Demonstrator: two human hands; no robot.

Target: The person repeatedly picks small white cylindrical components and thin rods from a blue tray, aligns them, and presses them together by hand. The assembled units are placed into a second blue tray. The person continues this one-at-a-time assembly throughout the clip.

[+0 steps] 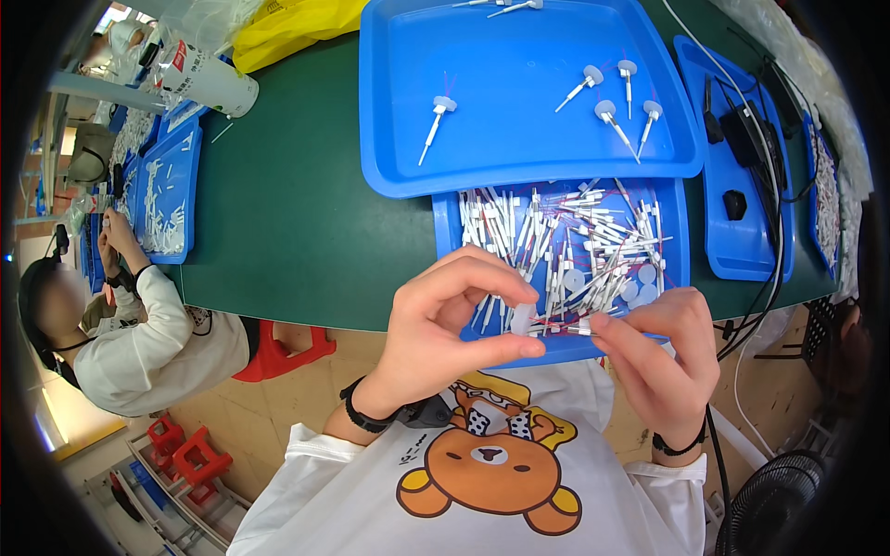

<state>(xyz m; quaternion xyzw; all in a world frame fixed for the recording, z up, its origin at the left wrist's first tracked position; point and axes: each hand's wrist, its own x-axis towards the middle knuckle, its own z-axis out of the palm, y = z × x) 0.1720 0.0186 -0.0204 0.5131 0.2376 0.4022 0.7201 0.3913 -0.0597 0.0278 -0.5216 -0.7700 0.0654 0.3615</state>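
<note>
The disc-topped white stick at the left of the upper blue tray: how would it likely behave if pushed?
The disc-topped white stick would probably roll in an arc, its disc being wider than its shaft. It looks light, being so slim.

It's bright in here, the light spread evenly across the green worktop, with a soft sheen on the upper blue tray. The fingers look fairly crisp; the far left turns soft. Towards the rim straight edges bow, and the corners sink into black.
</note>
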